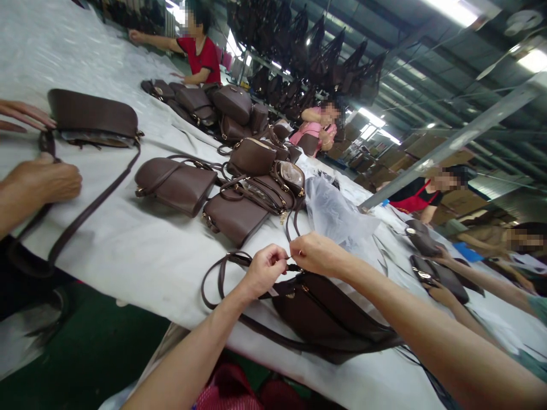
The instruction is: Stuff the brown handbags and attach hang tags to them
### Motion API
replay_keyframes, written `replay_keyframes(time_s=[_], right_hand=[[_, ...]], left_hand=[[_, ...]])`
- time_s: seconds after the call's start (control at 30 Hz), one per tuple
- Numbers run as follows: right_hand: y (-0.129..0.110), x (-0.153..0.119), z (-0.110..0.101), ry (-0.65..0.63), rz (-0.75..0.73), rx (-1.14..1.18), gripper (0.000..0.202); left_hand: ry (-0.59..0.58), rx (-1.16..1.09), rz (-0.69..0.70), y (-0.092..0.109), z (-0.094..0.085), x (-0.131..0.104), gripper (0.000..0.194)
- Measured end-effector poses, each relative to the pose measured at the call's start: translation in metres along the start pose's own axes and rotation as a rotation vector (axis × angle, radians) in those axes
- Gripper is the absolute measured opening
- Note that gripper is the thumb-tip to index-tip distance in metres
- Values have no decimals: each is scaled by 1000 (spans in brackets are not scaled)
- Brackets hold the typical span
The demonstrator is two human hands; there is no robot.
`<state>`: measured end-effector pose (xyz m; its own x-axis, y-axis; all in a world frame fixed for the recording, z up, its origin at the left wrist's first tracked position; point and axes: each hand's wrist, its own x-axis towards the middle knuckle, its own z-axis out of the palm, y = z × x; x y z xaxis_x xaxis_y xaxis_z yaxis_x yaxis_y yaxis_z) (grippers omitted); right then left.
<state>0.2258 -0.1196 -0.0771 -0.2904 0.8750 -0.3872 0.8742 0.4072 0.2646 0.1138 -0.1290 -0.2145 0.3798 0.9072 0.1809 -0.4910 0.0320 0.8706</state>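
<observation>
A dark brown handbag lies at the near edge of the table, its zipper and strap facing up. Over the bag's upper left end, my left hand is closed in a pinch near a small dark strap end or cord. My right hand is pinched close beside it, fingertips almost touching the left ones. What exactly sits between the fingers is too small to make out. A long brown strap loops to the left of my left hand.
Several brown bags are heaped beyond my hands, beside clear plastic. At the left, another person's hands hold the strap of a bag. More people work across the white table and at the right.
</observation>
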Motion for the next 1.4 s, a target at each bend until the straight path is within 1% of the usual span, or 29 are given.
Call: replay_keyframes(time_s=[0.07,0.13,0.2,0.23,0.3,0.33,0.43,0.5,0.57,0.6,0.67,0.73,0.77,0.8,0.87,0.97,1.07,1.17,1.3,1.37,1.4], right_hand=[[-7,-8,1,54,63,-87,22],[-19,-21,6,178,80,-180,21],[-35,-37,17,291,-9,-239,20],[-44,-45,25,311,-84,-257,19],[-61,-54,43,299,-208,-294,18],[-68,-56,53,286,-223,-318,20],[-78,-48,73,264,-132,-355,25],[-76,-40,77,229,-142,-287,22],[-68,-36,74,211,-162,-121,20],[-63,-36,70,217,-143,9,20],[-50,-41,62,239,-47,373,17],[-37,-47,53,227,67,821,15],[-31,-49,50,211,113,1026,17],[-25,-51,46,202,154,1188,22],[-15,-52,41,232,213,1380,32],[-7,-47,38,310,252,1517,39],[-8,-42,35,370,256,1655,46],[-9,-37,27,358,223,1706,42],[-6,-27,16,335,189,1592,38],[-4,-24,12,308,178,1450,30],[-4,-23,11,283,174,1322,24]], left_hand=[[18,-44,-10,-1,0,2,13],[15,-122,-50,-1,0,3,14],[9,-204,-91,-1,-1,3,14],[3,-230,-114,-1,-1,3,14],[-4,-262,-160,-1,-4,3,14],[-7,-273,-181,-1,-5,4,14],[-8,-313,-206,-1,-7,5,16],[-5,-359,-208,0,-8,7,16],[-2,-456,-218,0,-8,9,17],[1,-522,-226,0,-9,10,18],[0,-642,-258,-1,-9,12,21],[0,-706,-294,-2,-10,14,23],[4,-721,-303,-3,-10,14,23],[10,-734,-304,-3,-10,14,23],[30,-773,-281,-5,-9,14,23],[42,-841,-273,-8,-7,12,23],[43,-928,-306,-11,-4,10,21],[55,-1013,-338,-14,-2,9,21],[71,-1052,-368,-13,-1,9,18],[83,-1058,-365,-11,-1,8,17],[96,-1055,-359,-10,-1,8,16]])
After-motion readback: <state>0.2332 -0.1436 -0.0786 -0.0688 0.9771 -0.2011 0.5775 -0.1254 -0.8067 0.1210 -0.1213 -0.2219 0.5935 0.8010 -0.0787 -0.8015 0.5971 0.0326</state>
